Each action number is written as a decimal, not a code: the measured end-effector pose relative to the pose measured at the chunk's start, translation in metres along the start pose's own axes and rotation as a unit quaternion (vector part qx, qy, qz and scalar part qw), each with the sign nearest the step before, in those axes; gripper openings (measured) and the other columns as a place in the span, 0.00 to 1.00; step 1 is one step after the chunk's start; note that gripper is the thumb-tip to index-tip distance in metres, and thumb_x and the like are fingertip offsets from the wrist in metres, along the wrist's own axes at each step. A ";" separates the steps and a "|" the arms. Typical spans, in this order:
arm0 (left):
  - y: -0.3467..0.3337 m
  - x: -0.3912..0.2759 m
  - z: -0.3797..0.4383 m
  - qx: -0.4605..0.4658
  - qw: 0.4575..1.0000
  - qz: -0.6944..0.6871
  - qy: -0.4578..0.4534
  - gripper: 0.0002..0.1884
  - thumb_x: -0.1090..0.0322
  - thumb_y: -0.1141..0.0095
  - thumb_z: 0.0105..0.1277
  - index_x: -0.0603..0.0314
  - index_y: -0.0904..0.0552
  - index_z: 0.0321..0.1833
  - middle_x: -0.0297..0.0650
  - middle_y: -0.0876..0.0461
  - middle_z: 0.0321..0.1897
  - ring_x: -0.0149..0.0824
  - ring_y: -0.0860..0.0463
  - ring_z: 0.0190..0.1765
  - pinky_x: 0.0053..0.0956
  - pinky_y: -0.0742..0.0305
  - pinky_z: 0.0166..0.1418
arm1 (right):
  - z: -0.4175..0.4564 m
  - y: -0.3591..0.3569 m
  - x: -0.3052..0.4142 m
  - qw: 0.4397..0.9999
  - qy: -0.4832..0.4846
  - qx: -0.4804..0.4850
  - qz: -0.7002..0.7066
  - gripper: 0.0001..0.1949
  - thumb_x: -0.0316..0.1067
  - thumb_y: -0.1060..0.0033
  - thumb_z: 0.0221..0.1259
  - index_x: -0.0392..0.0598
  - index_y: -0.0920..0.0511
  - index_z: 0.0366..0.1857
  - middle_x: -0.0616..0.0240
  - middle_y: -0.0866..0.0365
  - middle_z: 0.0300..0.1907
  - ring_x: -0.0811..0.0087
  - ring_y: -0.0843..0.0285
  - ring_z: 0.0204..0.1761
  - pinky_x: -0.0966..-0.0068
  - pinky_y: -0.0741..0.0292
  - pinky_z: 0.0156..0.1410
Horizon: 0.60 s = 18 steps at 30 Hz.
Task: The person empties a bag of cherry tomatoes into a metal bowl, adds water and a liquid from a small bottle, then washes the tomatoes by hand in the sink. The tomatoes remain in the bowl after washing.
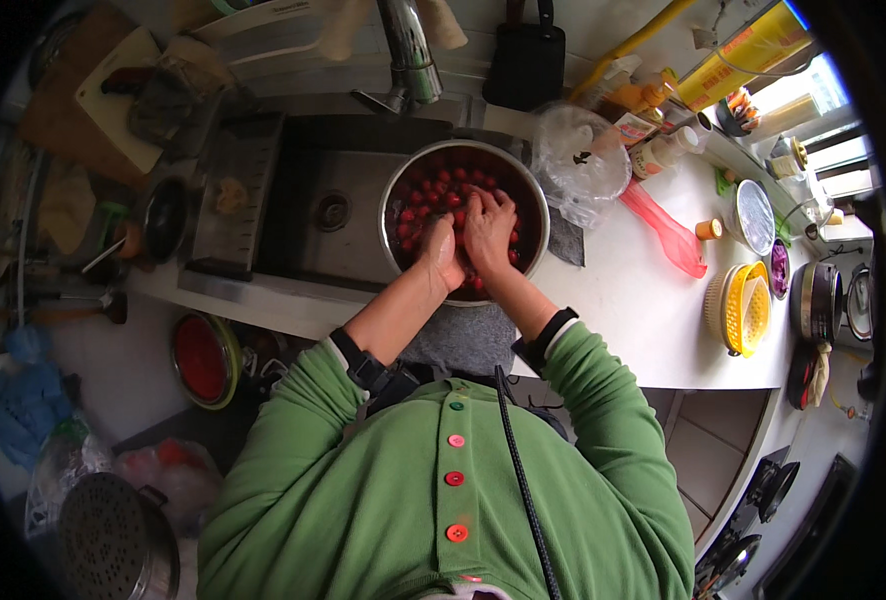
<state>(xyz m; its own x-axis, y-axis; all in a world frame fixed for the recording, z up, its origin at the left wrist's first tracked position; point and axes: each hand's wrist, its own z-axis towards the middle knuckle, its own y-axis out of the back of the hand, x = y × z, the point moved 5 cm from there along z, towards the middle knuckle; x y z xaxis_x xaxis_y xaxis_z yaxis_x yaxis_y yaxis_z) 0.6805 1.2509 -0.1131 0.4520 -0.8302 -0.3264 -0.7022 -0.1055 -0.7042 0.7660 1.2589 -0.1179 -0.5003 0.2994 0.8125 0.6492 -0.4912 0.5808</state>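
Note:
A round stainless steel basin (539, 247) stands at the right end of the sink, with water and many small round red fruits (432, 196) inside. My left hand (441, 251) dips into the basin from the near left, its fingertips hidden among the fruits. Beside it, my right hand (489, 229) is bent over the fruits with its fingers curled downward. The two hands are close together near the basin's middle. Whether either one grips any fruit is not visible.
The steel sink (315, 255) with its drain lies left of the basin, under the faucet (413, 67). A grey cloth (454, 337) hangs at the counter edge. On the right are a clear plastic bag (578, 165), a red mesh bag (668, 232), bottles (664, 154) and a yellow basket (747, 311).

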 end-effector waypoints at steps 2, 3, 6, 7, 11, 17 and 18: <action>0.001 -0.006 -0.013 -0.056 0.997 0.053 0.006 0.25 0.50 0.68 0.75 0.53 0.34 0.69 0.40 0.33 0.69 0.40 0.33 0.70 0.41 0.38 0.70 | 0.013 0.004 -0.006 0.997 0.069 0.005 -0.033 0.13 0.40 0.46 0.66 0.50 0.15 0.47 0.42 0.27 0.58 0.44 0.32 0.60 0.57 0.33 0.65; -0.003 -0.014 -0.029 -0.100 0.992 0.076 0.022 0.24 0.51 0.65 0.75 0.52 0.33 0.67 0.38 0.33 0.69 0.39 0.34 0.69 0.39 0.38 0.70 | 0.013 0.013 0.012 0.993 0.097 0.039 -0.062 0.12 0.38 0.43 0.63 0.48 0.14 0.44 0.46 0.25 0.56 0.46 0.29 0.57 0.59 0.30 0.62; -0.002 -0.029 -0.057 -0.148 0.980 0.119 -0.060 0.20 0.53 0.60 0.72 0.51 0.29 0.63 0.35 0.30 0.65 0.35 0.35 0.68 0.34 0.41 0.69 | 0.036 0.015 0.008 0.967 0.221 0.010 -0.125 0.12 0.35 0.40 0.59 0.43 0.17 0.45 0.50 0.22 0.52 0.49 0.27 0.54 0.58 0.27 0.59; 0.001 -0.034 -0.063 -0.158 0.983 0.074 -0.063 0.19 0.57 0.59 0.71 0.52 0.27 0.62 0.34 0.28 0.64 0.33 0.35 0.69 0.34 0.45 0.72 | 0.047 0.011 0.004 0.967 0.233 0.022 -0.098 0.15 0.36 0.40 0.60 0.42 0.19 0.48 0.49 0.22 0.51 0.48 0.27 0.53 0.58 0.27 0.59; 0.025 -0.045 -0.034 -0.152 0.980 0.006 -0.130 0.20 0.61 0.68 0.74 0.57 0.25 0.61 0.39 0.22 0.60 0.39 0.24 0.62 0.39 0.33 0.69 | 0.074 -0.030 0.001 0.979 0.105 0.174 -0.012 0.16 0.43 0.41 0.65 0.40 0.16 0.43 0.49 0.16 0.44 0.52 0.19 0.46 0.63 0.25 0.54; 0.053 -0.045 0.040 -0.220 0.957 -0.113 -0.152 0.29 0.47 0.74 0.77 0.56 0.27 0.67 0.41 0.22 0.61 0.39 0.24 0.63 0.38 0.29 0.69 | 0.045 -0.080 -0.003 0.937 -0.034 0.333 0.102 0.19 0.49 0.39 0.64 0.43 0.14 0.44 0.55 0.12 0.36 0.68 0.16 0.42 0.69 0.25 0.51; 0.075 -0.042 0.057 -0.243 0.948 -0.105 -0.176 0.29 0.43 0.71 0.72 0.51 0.21 0.58 0.42 0.20 0.57 0.43 0.22 0.60 0.46 0.29 0.66 | 0.038 -0.084 -0.004 0.926 -0.050 0.350 0.131 0.18 0.48 0.38 0.64 0.43 0.14 0.44 0.56 0.12 0.35 0.70 0.17 0.42 0.69 0.25 0.51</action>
<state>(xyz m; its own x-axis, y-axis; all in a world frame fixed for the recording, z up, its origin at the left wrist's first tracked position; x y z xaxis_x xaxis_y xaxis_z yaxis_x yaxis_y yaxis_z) 0.6402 1.3089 -0.1876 0.7051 -0.5381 -0.4618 -0.7086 -0.5592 -0.4303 0.7354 1.3303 -0.1680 -0.2393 0.3361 0.9109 0.9710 0.0814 0.2250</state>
